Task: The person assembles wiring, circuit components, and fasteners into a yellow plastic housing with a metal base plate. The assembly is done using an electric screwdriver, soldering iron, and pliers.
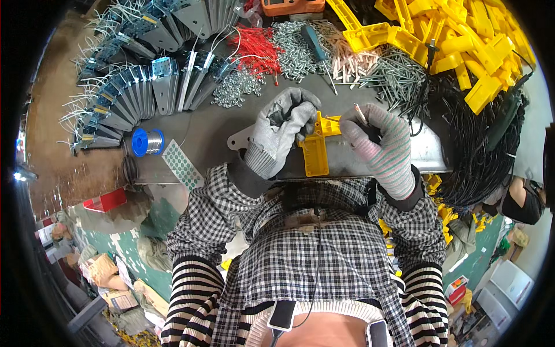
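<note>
Fingers [304, 99] of the gloved left hand [282, 126] were curled well inward; whether they gripped anything could not be determined. The gloved right hand [381, 139] was bent nearly closed, with a small pale piece [359, 112] held among its fingers. The yellow plastic part [315, 157] was located between the two hands, at the near side of the grey surface [211, 130]; contact with the left hand could not be confirmed. A grey metal plate [238, 140] protruded left of the left wrist. Farther left were a blue spool [139, 142] of wire and a green-dotted sheet [183, 165]. Grey metal brackets [165, 87] occupied the far left. Small nuts [237, 88], red pieces [255, 49], silver screws [292, 46] and a screwdriver [313, 43] lay beyond the hands. Yellow casings [483, 46] were heaped far right, with black cables [477, 156] nearer.
</note>
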`<state>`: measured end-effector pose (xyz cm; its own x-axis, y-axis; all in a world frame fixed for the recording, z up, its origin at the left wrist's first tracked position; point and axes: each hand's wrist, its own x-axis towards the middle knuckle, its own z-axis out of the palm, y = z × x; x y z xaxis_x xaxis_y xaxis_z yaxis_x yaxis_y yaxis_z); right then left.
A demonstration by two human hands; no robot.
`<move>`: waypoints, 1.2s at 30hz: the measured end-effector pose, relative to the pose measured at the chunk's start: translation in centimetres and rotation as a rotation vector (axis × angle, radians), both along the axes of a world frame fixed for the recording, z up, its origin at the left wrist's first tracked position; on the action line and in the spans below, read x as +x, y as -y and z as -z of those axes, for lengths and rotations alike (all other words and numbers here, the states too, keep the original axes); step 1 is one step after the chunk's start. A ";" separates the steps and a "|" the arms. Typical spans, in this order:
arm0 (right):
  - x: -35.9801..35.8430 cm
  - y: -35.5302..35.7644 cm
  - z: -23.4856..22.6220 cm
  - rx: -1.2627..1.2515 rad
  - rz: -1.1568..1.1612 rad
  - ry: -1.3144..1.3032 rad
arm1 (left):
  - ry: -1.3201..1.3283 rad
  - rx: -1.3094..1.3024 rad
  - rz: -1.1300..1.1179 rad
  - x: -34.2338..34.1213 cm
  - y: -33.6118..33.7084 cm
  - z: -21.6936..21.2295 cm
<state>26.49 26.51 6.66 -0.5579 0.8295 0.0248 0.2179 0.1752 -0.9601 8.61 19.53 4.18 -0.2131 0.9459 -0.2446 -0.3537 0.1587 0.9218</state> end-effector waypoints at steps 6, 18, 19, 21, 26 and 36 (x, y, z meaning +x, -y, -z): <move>-0.1 0.0 -0.2 0.007 0.016 0.017 | 0.094 0.064 -0.010 0.6 0.3 -0.2; 0.0 0.1 -0.2 0.015 0.004 -0.011 | 0.150 0.154 0.138 -0.4 1.2 0.2; -0.1 0.1 -0.4 0.040 -0.002 0.005 | 0.086 0.211 0.141 -0.3 1.3 0.1; 0.0 0.0 -0.7 0.065 -0.008 0.022 | 0.021 0.268 0.143 -0.3 1.3 0.1; -0.1 0.3 -1.0 0.381 -0.047 0.260 | 0.113 0.079 0.130 -0.2 1.3 -0.2; 0.4 0.1 2.3 0.644 -0.079 0.186 | -0.055 0.166 0.001 1.5 0.4 1.3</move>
<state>26.92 26.43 4.37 -0.6592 0.6380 0.3980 0.3328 0.7222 -0.6064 10.11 19.08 2.92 -0.2212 0.9725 -0.0729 -0.3016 0.0029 0.9534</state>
